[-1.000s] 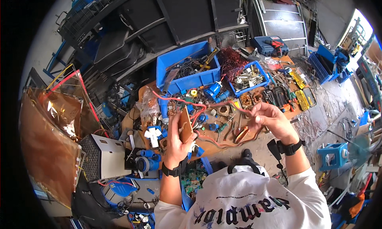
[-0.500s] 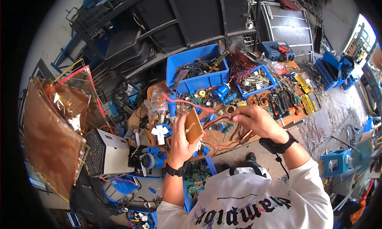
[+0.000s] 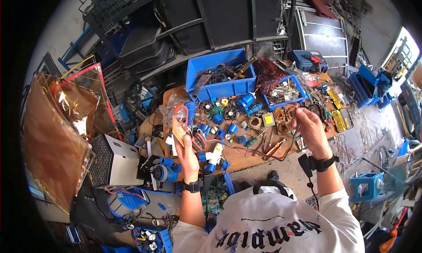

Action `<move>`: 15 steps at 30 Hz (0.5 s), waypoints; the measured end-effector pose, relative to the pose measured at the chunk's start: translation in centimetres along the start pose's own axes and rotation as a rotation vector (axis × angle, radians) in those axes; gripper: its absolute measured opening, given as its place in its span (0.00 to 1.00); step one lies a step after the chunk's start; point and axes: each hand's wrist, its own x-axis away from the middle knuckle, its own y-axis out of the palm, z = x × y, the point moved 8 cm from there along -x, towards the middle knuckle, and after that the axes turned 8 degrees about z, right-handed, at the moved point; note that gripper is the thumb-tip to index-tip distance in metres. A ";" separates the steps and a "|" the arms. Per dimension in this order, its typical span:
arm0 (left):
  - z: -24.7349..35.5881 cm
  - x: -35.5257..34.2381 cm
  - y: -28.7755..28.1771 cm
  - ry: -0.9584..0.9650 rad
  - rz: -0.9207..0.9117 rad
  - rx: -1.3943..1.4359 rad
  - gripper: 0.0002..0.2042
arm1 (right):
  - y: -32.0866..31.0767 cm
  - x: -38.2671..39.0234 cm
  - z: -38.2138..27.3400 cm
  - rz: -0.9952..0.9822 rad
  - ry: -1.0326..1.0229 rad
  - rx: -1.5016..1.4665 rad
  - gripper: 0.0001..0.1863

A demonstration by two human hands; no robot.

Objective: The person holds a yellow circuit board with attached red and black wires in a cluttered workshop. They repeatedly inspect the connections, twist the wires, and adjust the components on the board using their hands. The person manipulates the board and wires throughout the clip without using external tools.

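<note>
Holding a flat tan board [image 3: 179, 133] left of the frame's centre, the left hand [image 3: 188, 158] is clamped on it, well apart from the right hand [image 3: 311, 132], whose fingertips pinch a dark, flexible cable [image 3: 285, 154] curving right of centre. Ornate black lettering [image 3: 268, 234] marks the white fabric shirt [image 3: 285, 209], lower centre; a smooth blue plastic bin [image 3: 225, 90] sits on the wooden counter [image 3: 239, 159], upper centre.

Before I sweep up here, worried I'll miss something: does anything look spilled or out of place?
Yes: loose wires lie strewn on the floor right of the wooden table, rather than gathered up. Small parts are also jumbled on it between the left hand and the right hand, though that may be working clutter.
</note>
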 end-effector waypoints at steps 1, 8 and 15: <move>0.3 0.3 0.2 0.003 0.022 0.039 0.29 | 0.3 -0.1 1.0 -0.025 0.065 -0.058 0.13; 1.8 0.9 1.2 0.015 -0.004 0.203 0.32 | 1.3 -0.1 7.1 -0.188 0.474 -0.507 0.15; 4.4 1.5 3.2 0.177 0.003 0.127 0.31 | 3.8 -0.7 4.6 -0.171 0.346 -0.322 0.22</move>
